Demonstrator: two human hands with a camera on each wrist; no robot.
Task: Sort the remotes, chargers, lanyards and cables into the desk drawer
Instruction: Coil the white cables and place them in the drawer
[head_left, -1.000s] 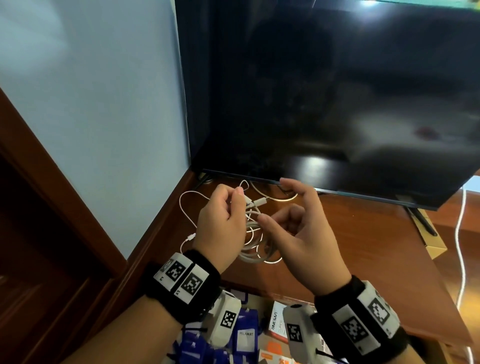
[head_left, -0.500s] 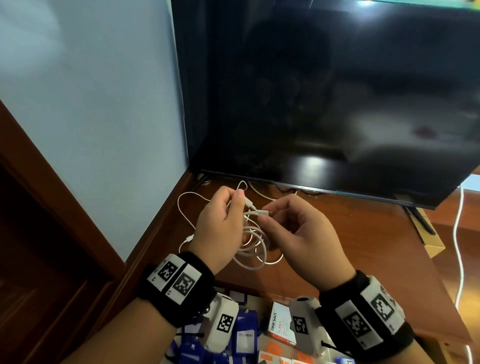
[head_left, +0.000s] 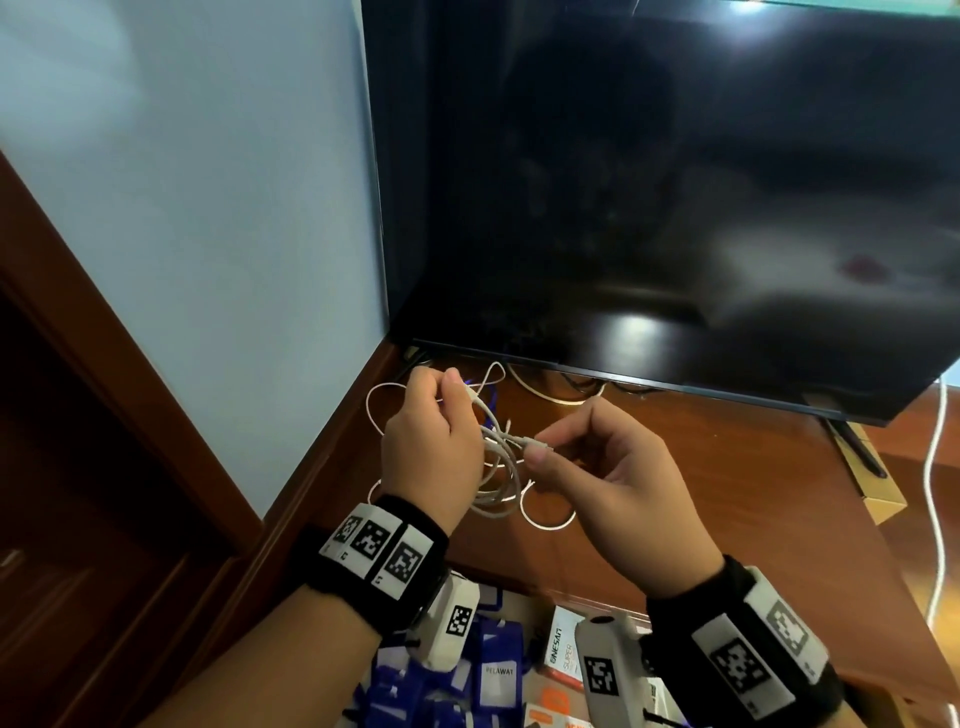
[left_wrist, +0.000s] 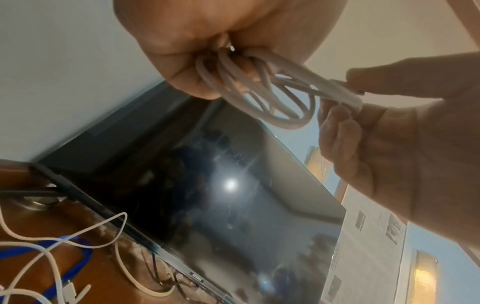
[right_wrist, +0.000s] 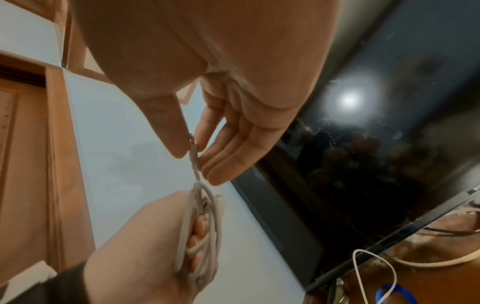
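Dark reddish wood makes up the desk (head_left: 727, 499), pushed into a corner against a pale blue wall (head_left: 208, 208), with a black television (head_left: 675, 208) standing at the back. Above the desktop, the left hand (head_left: 431, 447) has its fingers curled tight round a coiled white cable (left_wrist: 262, 96), the loops hanging out of the fist. The right hand (head_left: 618, 467) pinches the cable's plug end (right_wrist: 193, 150) between thumb and fingertips, its other fingers loosely bent. More white cable (left_wrist: 52, 261) and a blue lanyard (left_wrist: 78, 265) lie loose on the wood by the television's foot. Below the desk edge, the open drawer (head_left: 519, 675) holds blue tags and small boxes.
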